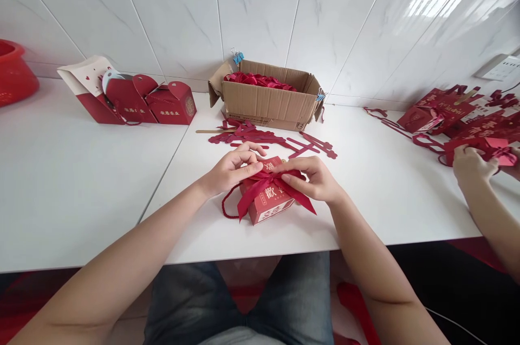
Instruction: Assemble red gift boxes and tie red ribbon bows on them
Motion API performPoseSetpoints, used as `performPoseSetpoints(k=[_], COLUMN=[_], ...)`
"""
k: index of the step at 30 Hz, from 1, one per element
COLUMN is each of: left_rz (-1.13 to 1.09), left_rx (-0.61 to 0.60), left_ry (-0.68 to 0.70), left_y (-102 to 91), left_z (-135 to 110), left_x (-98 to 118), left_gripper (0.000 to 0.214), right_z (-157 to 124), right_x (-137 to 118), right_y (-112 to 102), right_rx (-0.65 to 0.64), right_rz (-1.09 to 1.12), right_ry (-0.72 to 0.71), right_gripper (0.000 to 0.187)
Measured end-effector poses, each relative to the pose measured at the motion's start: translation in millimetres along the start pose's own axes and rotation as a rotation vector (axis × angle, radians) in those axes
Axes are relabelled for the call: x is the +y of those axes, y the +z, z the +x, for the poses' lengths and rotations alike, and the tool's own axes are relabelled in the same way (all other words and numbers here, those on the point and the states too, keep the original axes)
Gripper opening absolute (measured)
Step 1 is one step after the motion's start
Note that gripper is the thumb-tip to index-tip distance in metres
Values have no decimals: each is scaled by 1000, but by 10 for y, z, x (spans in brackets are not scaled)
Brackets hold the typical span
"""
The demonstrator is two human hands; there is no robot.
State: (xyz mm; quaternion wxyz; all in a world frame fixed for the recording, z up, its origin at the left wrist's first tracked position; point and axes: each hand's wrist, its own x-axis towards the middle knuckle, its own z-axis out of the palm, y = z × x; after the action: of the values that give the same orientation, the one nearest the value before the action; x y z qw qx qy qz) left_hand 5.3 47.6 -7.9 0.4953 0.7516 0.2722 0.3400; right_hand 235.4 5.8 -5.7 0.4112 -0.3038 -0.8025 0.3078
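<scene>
A small red gift box (268, 205) with gold characters lies on the white table (81, 182) in front of me. A red ribbon bow (266, 182) sits across its top, its tails hanging over the front. My left hand (231, 170) pinches the bow from the left, fingers closed on the ribbon. From the right, my right hand (312, 177) pinches the same ribbon. A red cord handle (228, 205) loops out at the box's left.
Behind the box lie red paper strips (260, 136) and an open cardboard carton (266, 97) of red ribbon bows. Finished red boxes (138, 97) stand at back left, a red basin (14, 77) far left. Another person's hands (473, 163) work on red boxes (450, 112) at right.
</scene>
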Motion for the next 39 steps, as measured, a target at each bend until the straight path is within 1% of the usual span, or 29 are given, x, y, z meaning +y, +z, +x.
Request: performPoseSetpoints(k=[3,5,8,10,14,18,23,25,27,28,30,31,33,35,37,39], left_rz=[-47,-72,-122,-158,-178,-137,-116,-126,-152,-172,-209,-220,-240,-267,-292,-244], left_rx=[-2,21,65,81,104,87,63,69,74,72,61,60,83,132,145,68], left_ry=[43,58,56,43,47,61,62,53,42,38,34,40,70,108,138,137], left_y=[18,38,66,75,62,37,24,22,24,26,30,28,3,-60,-159,-261], left_z=[3,5,2,-2,-6,-7,-23,-32,-40,-42,-39,-34,-17,3,18,19], left_x=[-13,-27,-49,-63,-86,-89,-70,-60,-52,-48,-43,-41,-42,-45,-44,-31], left_gripper=[48,53,55,54,52,52,53,53,52,52,52,51,47,39,31,28], right_z=[-4,-4,9,25,50,45,39,42,43,42,33,26,5,-22,-45,-55], right_x=[30,51,68,66,51,60,111,129,140,144,154,160,175,183,169,130], right_y=[-44,-60,-51,-30,7,15,-4,-16,-33,-46,-86,-114,-184,-259,-316,-333], right_rx=[95,166,182,192,252,276,376,388,356,316,186,117,32,6,-55,-155], right_rz=[102,167,208,225,246,253,202,217,235,239,234,226,221,248,265,201], right_ry=[83,140,219,243,248,258,224,224,238,247,271,284,287,235,156,108], right_gripper=[27,27,28,31,36,38,36,35,33,32,31,34,40,44,51,58])
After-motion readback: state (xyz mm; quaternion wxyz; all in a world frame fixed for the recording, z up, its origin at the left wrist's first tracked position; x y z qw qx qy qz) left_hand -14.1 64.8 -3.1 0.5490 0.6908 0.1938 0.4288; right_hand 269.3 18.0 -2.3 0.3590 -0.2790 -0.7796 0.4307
